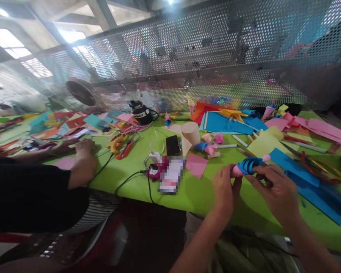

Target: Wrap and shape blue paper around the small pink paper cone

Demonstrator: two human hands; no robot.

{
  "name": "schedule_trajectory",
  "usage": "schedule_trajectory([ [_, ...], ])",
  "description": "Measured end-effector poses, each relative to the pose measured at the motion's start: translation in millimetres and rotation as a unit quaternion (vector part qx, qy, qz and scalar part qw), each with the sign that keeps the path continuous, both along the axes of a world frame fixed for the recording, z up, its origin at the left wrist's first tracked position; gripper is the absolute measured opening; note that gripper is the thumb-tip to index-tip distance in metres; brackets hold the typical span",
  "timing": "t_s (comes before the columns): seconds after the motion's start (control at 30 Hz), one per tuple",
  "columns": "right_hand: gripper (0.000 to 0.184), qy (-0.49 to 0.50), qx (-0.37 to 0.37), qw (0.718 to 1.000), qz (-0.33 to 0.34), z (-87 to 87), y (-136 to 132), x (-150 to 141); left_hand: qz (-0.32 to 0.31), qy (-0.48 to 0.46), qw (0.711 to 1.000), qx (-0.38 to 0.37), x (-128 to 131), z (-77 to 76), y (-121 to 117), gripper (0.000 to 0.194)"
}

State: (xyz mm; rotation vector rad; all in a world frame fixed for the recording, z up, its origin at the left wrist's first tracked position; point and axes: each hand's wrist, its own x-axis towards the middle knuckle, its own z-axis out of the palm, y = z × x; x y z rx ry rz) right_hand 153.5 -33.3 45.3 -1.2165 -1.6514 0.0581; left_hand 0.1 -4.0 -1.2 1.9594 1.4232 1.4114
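Observation:
Both my hands hold a small paper craft (248, 165), a pink cone wrapped in blue paper strips, just above the green table (127, 174). My left hand (224, 188) pinches its pink lower end with closed fingers. My right hand (275, 187) grips the blue part from the right, fingers curled around it. A pink paper square (196, 165) lies on the table just left of my hands.
A co-worker in a black sleeve sits at the left, a hand (83, 146) resting on the table. A glue gun (156, 171) with a black cord, a phone (173, 145), a beige paper cone (191, 133), scissors (127, 147) and many coloured paper sheets (224, 123) lie around. A perforated metal screen (216, 57) stands behind.

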Motion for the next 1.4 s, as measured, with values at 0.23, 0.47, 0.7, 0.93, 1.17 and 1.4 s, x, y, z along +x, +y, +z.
schedule_trajectory([
  [0.23, 0.008, 0.037, -0.033, 0.998, 0.035, 8.1, 0.7, -3.7, -0.010, -0.004, 1.000, 0.001, 0.6, 0.2, -0.8, 0.033],
  [0.47, 0.018, 0.055, -0.063, 0.996, 0.021, 7.4, -0.8, -0.8, 0.005, 0.013, 1.000, 0.008, -0.6, 0.0, -0.4, 0.032],
  [0.7, 0.018, 0.110, -0.081, 0.990, 0.025, 19.5, -3.5, -13.1, 0.011, 0.046, 0.998, 0.036, 1.7, 0.9, -6.0, 0.037],
  [0.93, 0.013, 0.109, -0.090, 0.990, 0.013, 8.8, -2.8, -7.1, -0.012, 0.036, 0.998, 0.051, 0.7, -2.6, -7.5, 0.049],
  [1.17, 0.017, 0.119, -0.092, 0.989, -0.002, 6.5, -2.8, -2.6, -0.017, 0.040, 0.998, 0.055, 0.4, -1.3, -8.0, 0.049],
  [1.4, 0.015, 0.132, -0.101, 0.986, 0.009, 13.0, -1.6, -3.5, -0.014, 0.023, 0.997, 0.066, 0.6, 0.4, -6.8, 0.044],
])
